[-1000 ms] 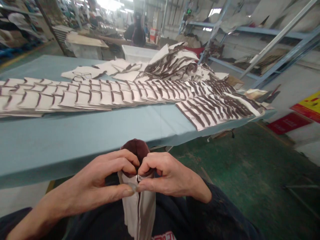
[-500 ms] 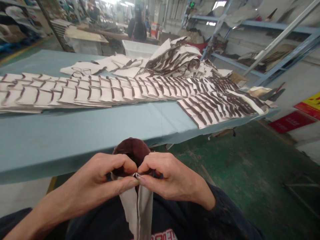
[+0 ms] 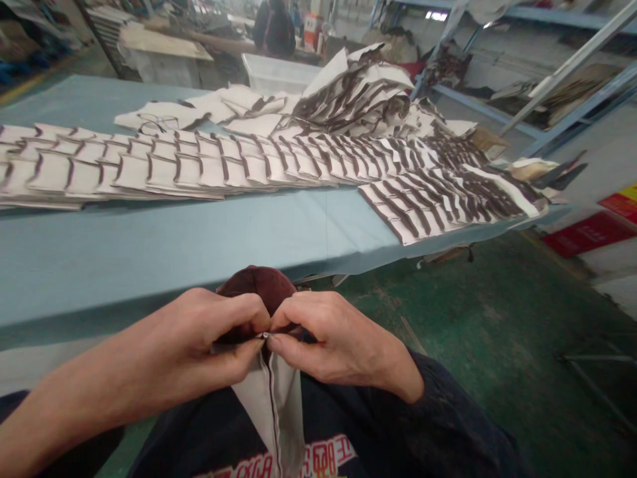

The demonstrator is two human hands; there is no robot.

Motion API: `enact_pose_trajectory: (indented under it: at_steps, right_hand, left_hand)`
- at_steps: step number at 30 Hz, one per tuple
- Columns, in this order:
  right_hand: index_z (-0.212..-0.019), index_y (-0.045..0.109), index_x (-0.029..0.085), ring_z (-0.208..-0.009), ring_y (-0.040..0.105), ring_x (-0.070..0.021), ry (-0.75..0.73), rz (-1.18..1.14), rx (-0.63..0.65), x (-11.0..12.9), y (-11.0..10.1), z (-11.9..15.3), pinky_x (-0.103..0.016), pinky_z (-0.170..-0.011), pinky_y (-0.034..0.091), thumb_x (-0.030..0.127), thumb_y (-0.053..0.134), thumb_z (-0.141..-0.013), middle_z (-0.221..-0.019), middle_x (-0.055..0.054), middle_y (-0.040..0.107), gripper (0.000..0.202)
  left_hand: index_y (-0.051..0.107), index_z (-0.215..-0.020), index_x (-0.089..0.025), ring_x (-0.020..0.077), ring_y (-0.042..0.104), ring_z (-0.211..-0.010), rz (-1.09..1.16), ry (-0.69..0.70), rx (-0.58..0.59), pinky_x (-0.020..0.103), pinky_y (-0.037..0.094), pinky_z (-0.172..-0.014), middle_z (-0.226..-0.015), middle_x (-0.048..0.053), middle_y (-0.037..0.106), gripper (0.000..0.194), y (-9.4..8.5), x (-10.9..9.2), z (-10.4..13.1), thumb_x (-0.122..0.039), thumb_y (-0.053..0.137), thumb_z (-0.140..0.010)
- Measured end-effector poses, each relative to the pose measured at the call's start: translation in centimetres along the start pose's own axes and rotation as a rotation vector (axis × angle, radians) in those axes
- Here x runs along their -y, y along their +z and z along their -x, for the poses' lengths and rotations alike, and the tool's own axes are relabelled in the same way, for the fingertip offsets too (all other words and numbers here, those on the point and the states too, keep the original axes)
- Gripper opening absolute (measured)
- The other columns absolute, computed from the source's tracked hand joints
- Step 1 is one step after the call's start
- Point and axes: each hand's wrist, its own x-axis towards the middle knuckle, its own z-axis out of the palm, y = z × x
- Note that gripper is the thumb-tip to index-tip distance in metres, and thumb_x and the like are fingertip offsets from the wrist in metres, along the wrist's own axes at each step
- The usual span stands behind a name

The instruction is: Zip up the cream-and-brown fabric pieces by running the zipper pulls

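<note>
A sewn tube-like piece [image 3: 286, 398], pale on the outside with dark brown plush inside, hangs in front of my chest. A dark seam runs down its pale face. My left hand [image 3: 219, 332] pinches the upper edge just left of the seam, thumb against forefinger. Close against it, my right hand [image 3: 323, 338] pinches the same edge on the right of the seam. The two thumb tips almost touch. Beyond my hands, the brown plush opening curves up. What kind of article this is, I cannot tell.
A blue-covered table [image 3: 199, 232] stands in front of me. Long overlapping rows of pale pieces [image 3: 164, 162] with brown edges lie across it, with a heap of similar pieces [image 3: 358, 93] behind. Eyeglasses [image 3: 158, 123] rest at the back. Blue shelving [image 3: 472, 103] stands at right, a person [image 3: 275, 30] farther off.
Both hands keep their pinch on the piece and have shifted slightly up and left in view. The seam edges between the thumbs have turned a little. The view has tipped downward.
</note>
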Motion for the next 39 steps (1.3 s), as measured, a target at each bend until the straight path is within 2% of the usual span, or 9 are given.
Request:
enact_pose_trajectory:
  at_steps: [5, 10, 13, 17, 23, 29, 32, 36, 39]
  right_hand:
    - [-0.100, 0.080, 0.021, -0.082, 0.075, -0.0210, 0.111, 0.003, 0.017, 0.7, 0.2, -0.9, -0.033, -0.077, 0.051, 0.023, 0.075, -0.102, -0.091, -0.005, 0.086, 0.005]
    - [-0.084, 0.067, 0.025, -0.064, 0.050, -0.0137, 0.313, -0.304, 0.033, 1.2, -0.2, -1.6, -0.029, -0.066, 0.041, 0.025, 0.075, -0.089, -0.069, 0.007, 0.056, 0.009]
    - [-0.079, 0.061, 0.026, -0.067, 0.048, -0.0137, 0.496, -0.649, 0.054, 0.8, 0.5, -1.9, -0.027, -0.064, 0.042, 0.027, 0.073, -0.090, -0.070, 0.006, 0.054, 0.016]
    - [-0.077, 0.059, 0.026, -0.066, 0.044, -0.0136, 0.598, -0.780, 0.025, 0.1, 1.8, -1.8, -0.028, -0.062, 0.041, 0.026, 0.074, -0.092, -0.069, 0.006, 0.051, 0.021]
    - [-0.085, 0.068, 0.024, -0.064, 0.055, -0.0123, 0.234, -0.315, -0.133, -0.9, 2.2, -0.4, -0.026, -0.066, 0.046, 0.022, 0.073, -0.092, -0.072, 0.006, 0.064, 0.008]
    - [-0.098, 0.079, 0.024, -0.069, 0.072, -0.0152, -0.161, 0.086, -0.295, -2.0, 2.6, 0.5, -0.026, -0.070, 0.055, 0.014, 0.067, -0.100, -0.081, 0.001, 0.081, 0.016]
    - [-0.099, 0.080, 0.024, -0.067, 0.073, -0.0151, -0.219, 0.156, -0.333, -2.0, 2.9, 0.5, -0.026, -0.068, 0.055, 0.012, 0.068, -0.102, -0.080, 0.001, 0.083, 0.017]
    - [-0.096, 0.078, 0.024, -0.064, 0.070, -0.0148, -0.171, 0.160, -0.371, -2.2, 3.4, 0.4, -0.026, -0.066, 0.054, 0.013, 0.069, -0.102, -0.077, 0.002, 0.080, 0.016]
    - [-0.094, 0.077, 0.024, -0.064, 0.069, -0.0144, -0.123, 0.114, -0.358, -2.7, 3.9, 0.5, -0.026, -0.067, 0.055, 0.015, 0.074, -0.101, -0.078, 0.002, 0.079, 0.011]
  left_hand:
    - [0.055, -0.091, -0.027, 0.0114, 0.050, -0.055, -0.171, 0.191, -0.110, 0.032, 0.032, -0.054, -0.075, -0.008, 0.060, 0.033, 1.4, 0.7, 0.8, -0.012, 0.052, -0.120]
    - [0.072, -0.121, -0.021, 0.0228, 0.079, -0.083, -0.347, 0.404, -0.281, 0.033, 0.061, -0.076, -0.100, 0.005, 0.083, 0.026, 3.2, 2.8, 2.2, -0.014, 0.049, -0.130]
    - [0.072, -0.147, -0.014, 0.0282, 0.086, -0.099, -0.406, 0.477, -0.323, 0.038, 0.069, -0.093, -0.121, 0.015, 0.091, 0.032, 3.9, 4.3, 2.9, -0.009, 0.046, -0.128]
    - [0.072, -0.153, -0.015, 0.0304, 0.087, -0.097, -0.452, 0.503, -0.348, 0.042, 0.072, -0.093, -0.123, 0.017, 0.093, 0.034, 4.5, 5.3, 2.9, -0.007, 0.050, -0.127]
    - [0.073, -0.139, -0.024, 0.0200, 0.087, -0.084, -0.199, 0.252, -0.364, 0.027, 0.070, -0.081, -0.107, 0.004, 0.089, 0.023, 4.4, 3.4, 1.9, -0.012, 0.062, -0.122]
    - [0.078, -0.125, -0.030, 0.0128, 0.085, -0.079, 0.005, 0.101, -0.158, 0.016, 0.064, -0.074, -0.101, -0.006, 0.088, 0.018, 1.7, 1.6, 1.6, -0.019, 0.063, -0.123]
    - [0.072, -0.120, -0.028, 0.0132, 0.083, -0.079, -0.108, 0.185, -0.099, 0.020, 0.062, -0.073, -0.097, -0.006, 0.084, 0.028, 1.2, 1.8, 1.4, -0.026, 0.048, -0.135]
    - [0.063, -0.110, -0.026, 0.0197, 0.070, -0.067, -0.445, 0.351, -0.216, 0.035, 0.053, -0.065, -0.084, -0.003, 0.072, 0.033, 2.3, 2.5, 1.3, -0.019, 0.042, -0.134]
    - [0.062, -0.113, -0.026, 0.0191, 0.066, -0.067, -0.350, 0.308, -0.243, 0.035, 0.050, -0.065, -0.085, -0.004, 0.069, 0.029, 3.0, 3.1, 1.4, -0.017, 0.044, -0.133]
